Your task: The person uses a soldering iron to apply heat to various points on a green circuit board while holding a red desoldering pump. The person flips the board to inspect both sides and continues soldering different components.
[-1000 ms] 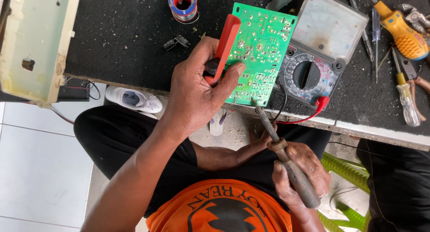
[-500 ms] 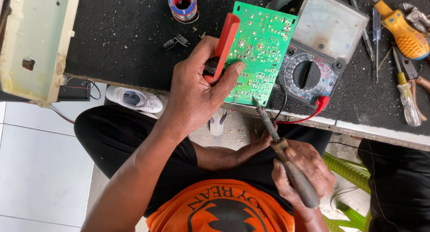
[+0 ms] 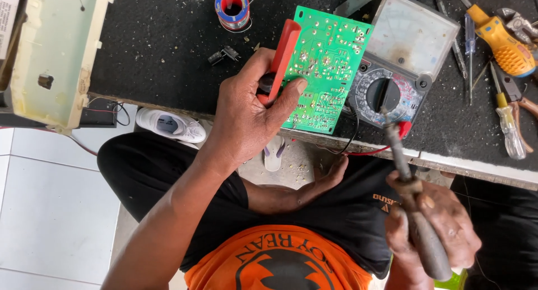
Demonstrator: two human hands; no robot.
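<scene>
right hand [image 3: 434,223] wraps a soldering iron [image 3: 412,203] by its grip, tip raised, left hand [image 3: 249,113] pinches red desoldering pump [image 3: 282,57] over green circuit board [image 3: 325,68] at bench edge; board light, stiff, fragile, likely best held by edges.

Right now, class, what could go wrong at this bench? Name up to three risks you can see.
1. The soldering iron in the right hand hangs over the lap; its tip could burn the leg.
2. The green circuit board, steadied by the left hand, overhangs the bench edge and might slip.
3. The iron's tip sits near the multimeter and might scorch it.
</scene>
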